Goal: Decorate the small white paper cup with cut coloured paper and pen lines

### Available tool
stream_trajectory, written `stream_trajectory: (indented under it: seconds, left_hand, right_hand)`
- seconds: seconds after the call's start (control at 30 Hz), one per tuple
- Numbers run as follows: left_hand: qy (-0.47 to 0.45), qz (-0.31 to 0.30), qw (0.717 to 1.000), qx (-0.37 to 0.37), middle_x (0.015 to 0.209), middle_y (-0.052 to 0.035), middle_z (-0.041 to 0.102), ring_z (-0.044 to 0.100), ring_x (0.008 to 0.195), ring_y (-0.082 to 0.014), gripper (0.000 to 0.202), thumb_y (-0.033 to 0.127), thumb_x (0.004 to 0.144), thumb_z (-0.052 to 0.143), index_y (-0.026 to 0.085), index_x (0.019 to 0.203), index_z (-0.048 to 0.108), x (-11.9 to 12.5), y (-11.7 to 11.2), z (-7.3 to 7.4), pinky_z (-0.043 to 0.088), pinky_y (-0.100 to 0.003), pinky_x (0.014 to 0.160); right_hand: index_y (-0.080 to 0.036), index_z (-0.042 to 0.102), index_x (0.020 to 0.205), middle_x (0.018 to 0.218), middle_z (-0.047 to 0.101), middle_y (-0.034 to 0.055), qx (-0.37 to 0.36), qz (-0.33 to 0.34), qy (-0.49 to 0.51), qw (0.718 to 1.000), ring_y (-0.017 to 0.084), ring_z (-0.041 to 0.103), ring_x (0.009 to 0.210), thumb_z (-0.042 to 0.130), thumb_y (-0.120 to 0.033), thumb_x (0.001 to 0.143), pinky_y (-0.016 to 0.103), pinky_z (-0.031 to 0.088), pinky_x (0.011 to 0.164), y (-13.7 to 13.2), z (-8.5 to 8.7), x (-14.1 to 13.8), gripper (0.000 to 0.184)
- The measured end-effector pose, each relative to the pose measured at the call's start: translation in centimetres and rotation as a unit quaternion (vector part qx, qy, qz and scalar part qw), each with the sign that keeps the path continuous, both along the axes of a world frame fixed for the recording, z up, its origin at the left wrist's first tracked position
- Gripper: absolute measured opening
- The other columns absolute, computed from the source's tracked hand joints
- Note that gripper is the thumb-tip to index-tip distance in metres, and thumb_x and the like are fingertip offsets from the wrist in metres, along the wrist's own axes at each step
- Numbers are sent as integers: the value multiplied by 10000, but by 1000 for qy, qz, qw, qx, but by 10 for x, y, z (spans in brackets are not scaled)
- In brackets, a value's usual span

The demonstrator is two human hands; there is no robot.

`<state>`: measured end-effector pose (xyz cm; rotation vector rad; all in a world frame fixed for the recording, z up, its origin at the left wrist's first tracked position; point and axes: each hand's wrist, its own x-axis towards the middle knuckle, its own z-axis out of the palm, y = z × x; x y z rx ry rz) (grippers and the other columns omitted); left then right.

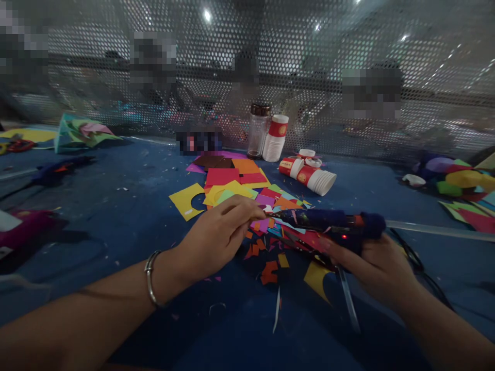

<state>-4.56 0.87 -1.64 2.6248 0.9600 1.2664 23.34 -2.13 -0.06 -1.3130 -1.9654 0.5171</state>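
My right hand (pixel 381 265) is wrapped round a dark blue hot glue gun (pixel 328 219), which lies level with its nozzle pointing left. A small red light glows on its side. At the nozzle tip, my left hand (pixel 222 229) has its fingers pinched together; what they hold, if anything, is too small to make out. Below the gun is a pair of dark scissors (pixel 299 242), partly hidden by my right hand. A clear glue stick (pixel 349 301) lies under that hand. Coloured paper scraps (pixel 269 272) are scattered between and beneath both hands.
Yellow paper (pixel 187 201) and red paper (pixel 222 176) lie ahead on the blue table (pixel 154 330). Behind stand a clear bottle (pixel 257 134) and stacked paper cups (pixel 274 144); more cups (pixel 309 175) lie tipped. A black cord (pixel 421 268) runs at right. Perforated metal (pixel 216 67) backs the table.
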Motion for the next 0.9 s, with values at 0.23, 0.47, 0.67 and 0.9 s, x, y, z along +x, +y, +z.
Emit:
stream_trajectory:
  seconds: [0.23, 0.47, 0.67, 0.9]
  left_hand:
    - [-7, 0, 1000, -2, 1103, -61, 732, 715, 1068, -157, 251, 14, 961, 530, 197, 1084, 651, -1, 1, 0, 603, -304, 934]
    - [-36, -8, 999, -16, 1066, -35, 741, 713, 1037, -164, 249, 29, 944, 561, 216, 1094, 631, 0, 2, -2, 612, -310, 899]
    - [-79, 1, 995, -62, 1066, -29, 704, 689, 968, -142, 294, 40, 929, 565, 214, 1164, 597, 1, 1, -4, 602, -265, 806]
    - [-164, -7, 974, -158, 966, -5, 622, 658, 859, -116, 553, 66, 902, 586, 244, 1411, 468, 3, 0, -6, 575, -193, 660]
  right_hand:
    - [-250, 802, 759, 644, 748, 8, -7, -15, -22, 1000, 217, 703, 590, 614, -452, 935, 297, 581, 561, -2, -1, 3, 327]
    - [-252, 711, 610, 527, 657, -2, 20, -18, -47, 999, 186, 623, 513, 601, -467, 940, 293, 540, 538, -1, 1, 4, 409]
    - [-257, 571, 503, 473, 568, -5, 42, -64, -35, 996, 168, 536, 461, 641, -555, 897, 307, 533, 543, -1, 1, 5, 499]
    - [-247, 574, 516, 520, 592, 16, 22, -97, -29, 995, 175, 539, 500, 623, -586, 884, 297, 472, 494, -1, -1, 10, 502]
